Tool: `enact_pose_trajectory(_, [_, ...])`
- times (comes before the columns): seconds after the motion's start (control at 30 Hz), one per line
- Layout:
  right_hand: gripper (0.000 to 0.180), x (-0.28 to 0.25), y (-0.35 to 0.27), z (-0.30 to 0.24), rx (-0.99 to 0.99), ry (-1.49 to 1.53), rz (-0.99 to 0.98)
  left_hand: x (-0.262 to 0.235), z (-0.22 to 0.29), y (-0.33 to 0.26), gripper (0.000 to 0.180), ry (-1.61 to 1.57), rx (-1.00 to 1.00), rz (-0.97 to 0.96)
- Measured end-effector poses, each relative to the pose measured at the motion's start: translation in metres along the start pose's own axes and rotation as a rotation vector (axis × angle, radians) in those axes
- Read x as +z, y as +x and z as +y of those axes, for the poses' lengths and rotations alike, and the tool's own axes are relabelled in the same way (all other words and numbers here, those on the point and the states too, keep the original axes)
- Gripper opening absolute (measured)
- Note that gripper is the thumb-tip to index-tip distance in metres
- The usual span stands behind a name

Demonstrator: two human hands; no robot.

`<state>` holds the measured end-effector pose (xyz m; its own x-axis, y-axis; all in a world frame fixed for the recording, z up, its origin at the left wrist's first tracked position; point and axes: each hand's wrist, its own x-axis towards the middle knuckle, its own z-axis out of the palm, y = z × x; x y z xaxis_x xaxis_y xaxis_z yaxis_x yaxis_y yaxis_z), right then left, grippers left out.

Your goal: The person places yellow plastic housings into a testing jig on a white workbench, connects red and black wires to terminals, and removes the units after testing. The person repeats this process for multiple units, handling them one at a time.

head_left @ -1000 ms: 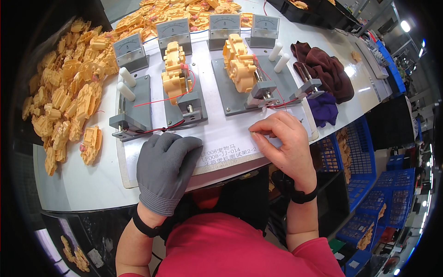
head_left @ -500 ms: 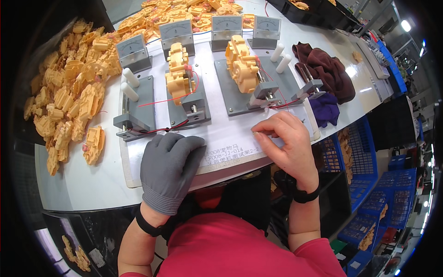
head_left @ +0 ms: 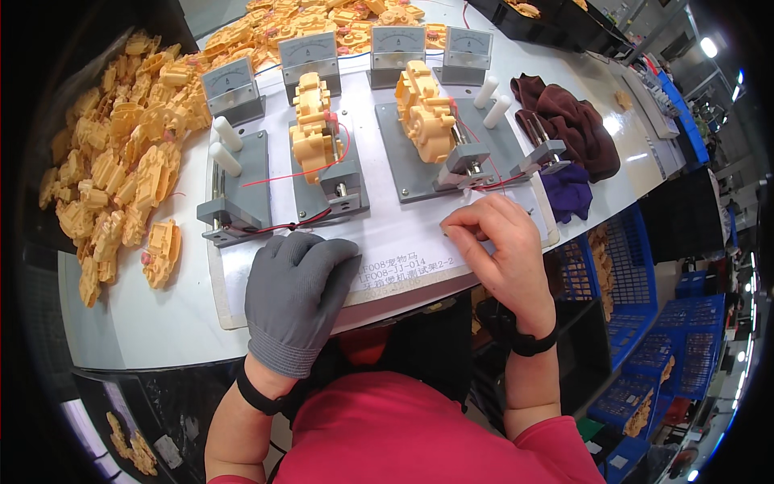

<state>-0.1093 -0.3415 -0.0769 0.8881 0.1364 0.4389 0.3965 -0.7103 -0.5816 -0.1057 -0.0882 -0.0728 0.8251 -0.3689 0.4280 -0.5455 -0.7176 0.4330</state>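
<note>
My left hand (head_left: 294,290), in a grey knit glove, lies at the front left of a paper-covered board (head_left: 387,234), its fingers curled under and hidden. My bare right hand (head_left: 504,250) is closed loosely at the front right, thumb near the bent fingers; I cannot see whether anything is between them. Beyond the hands, a tan plastic gearbox housing (head_left: 313,145) is seated on the left grey test fixture (head_left: 310,198). Another tan housing (head_left: 427,129) sits tilted on the right fixture (head_left: 395,173). Red wires (head_left: 278,181) run by the left housing.
Several analog meters (head_left: 308,58) line the back of the board. White pegs (head_left: 226,160) stand on both sides. Tan housings (head_left: 121,173) are heaped at left and back. A dark brown cloth (head_left: 568,121) and a purple cloth (head_left: 569,192) lie at right, above blue crates (head_left: 633,282).
Both hands stay almost where they were, with only a tiny shift. The housings and fixtures show no visible movement.
</note>
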Motion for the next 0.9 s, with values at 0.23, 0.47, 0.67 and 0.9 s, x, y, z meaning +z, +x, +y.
enact_pose_trajectory(0.23, [0.005,0.0001,0.0008,-0.0014,0.012,0.005,0.003,-0.0006,0.0004,0.0002,0.013,-0.003,-0.006,0.004])
enact_pose_trajectory(0.47, [0.005,0.0004,-0.0003,-0.0012,0.012,-0.006,0.012,0.0002,0.0001,0.0003,0.012,-0.008,0.004,0.018])
enact_pose_trajectory(0.67, [0.005,-0.0010,0.0006,0.0012,-0.011,0.023,0.022,-0.0005,0.0022,0.0007,0.012,0.012,-0.002,0.005])
enact_pose_trajectory(0.9, [0.005,-0.0030,-0.0008,0.0037,-0.058,-0.014,0.046,0.0000,0.0036,0.0020,0.012,0.027,0.001,-0.001])
